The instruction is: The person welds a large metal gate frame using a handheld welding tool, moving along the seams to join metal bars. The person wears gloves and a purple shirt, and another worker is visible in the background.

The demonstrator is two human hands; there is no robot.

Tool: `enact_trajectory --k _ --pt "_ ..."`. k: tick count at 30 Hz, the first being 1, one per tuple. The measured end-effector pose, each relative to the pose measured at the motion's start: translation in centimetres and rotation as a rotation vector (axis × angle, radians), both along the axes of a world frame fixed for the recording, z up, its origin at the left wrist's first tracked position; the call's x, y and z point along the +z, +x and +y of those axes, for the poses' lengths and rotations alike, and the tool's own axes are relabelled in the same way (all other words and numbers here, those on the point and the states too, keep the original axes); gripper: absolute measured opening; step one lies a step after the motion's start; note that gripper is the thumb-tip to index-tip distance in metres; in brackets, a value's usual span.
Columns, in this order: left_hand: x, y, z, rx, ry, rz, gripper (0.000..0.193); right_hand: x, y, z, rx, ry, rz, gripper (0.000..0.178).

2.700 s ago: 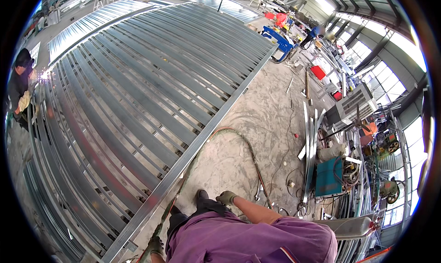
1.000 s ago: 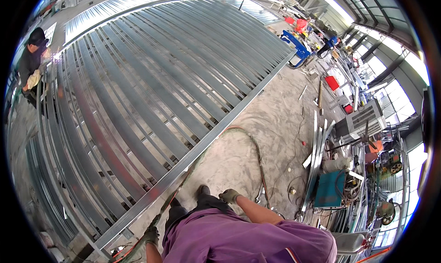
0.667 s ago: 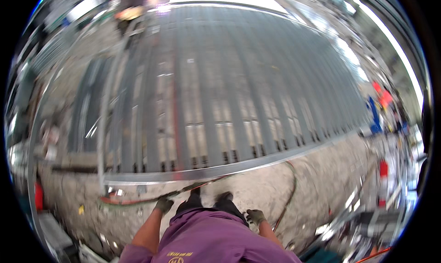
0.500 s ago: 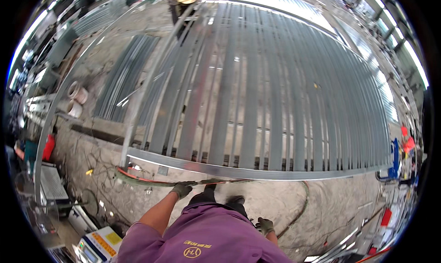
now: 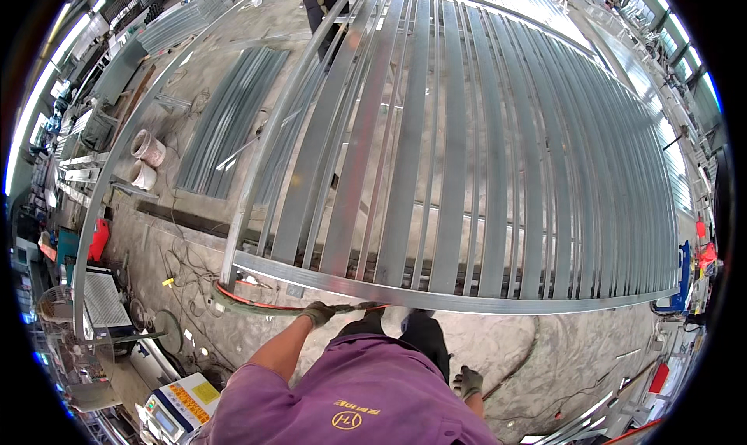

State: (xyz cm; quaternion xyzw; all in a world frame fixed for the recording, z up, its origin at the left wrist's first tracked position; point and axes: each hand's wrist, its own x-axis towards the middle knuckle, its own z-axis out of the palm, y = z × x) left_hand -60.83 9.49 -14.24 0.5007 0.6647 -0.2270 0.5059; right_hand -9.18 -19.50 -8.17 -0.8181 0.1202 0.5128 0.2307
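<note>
My left hand [image 5: 317, 314], in a grey-green work glove, is closed around a dark hose-fed tool [image 5: 359, 308] that looks like a welding torch. Its thick green-sleeved hose [image 5: 264, 309], with an orange line along it, runs left from the hand beneath the near rail. Just beyond the tool lies the near rail [image 5: 436, 299] of a big metal frame, filled with long grey slats [image 5: 447, 211]. Lower right, my gloved right hand [image 5: 468, 383] hangs beside my body. Its fingers are loosely apart, with nothing in them.
A control machine [image 5: 177, 410] stands at lower left. Cables [image 5: 204, 268] trail over the floor on the left. Two buckets [image 5: 146, 161] and a stack of grey profiles [image 5: 233, 122] lie farther off. A co-worker [image 5: 323, 5] stands at the frame's far left corner.
The view has shifted, so the frame sits farther right in it. My legs have moved in a step. My left hand still grips the tool, and my right hand still hangs free.
</note>
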Motion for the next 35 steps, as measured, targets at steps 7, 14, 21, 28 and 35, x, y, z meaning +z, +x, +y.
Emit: enact_trajectory --k 7,14,21,28,35 --pt "-1.4 2.8 2.9 0.334 0.100 -0.338 0.027 -6.4 10.9 -3.3 -0.110 0.038 -0.517 0.028" --pt "3.8 4.0 1.3 1.664 0.227 0.035 0.040 7.2 20.8 15.1 0.249 0.197 -1.195 0.042" --pt "10.4 7.4 11.8 1.909 0.712 0.237 0.089 8.6 24.4 36.3 0.591 0.144 -1.174 0.054" --pt "12.7 7.7 13.2 1.658 0.593 0.923 0.084 12.1 16.4 44.3 0.773 -0.299 -1.181 0.064" --pt "16.3 8.7 14.1 1.712 0.467 0.872 0.095 10.9 21.9 48.4 0.675 -0.244 -1.064 0.068"
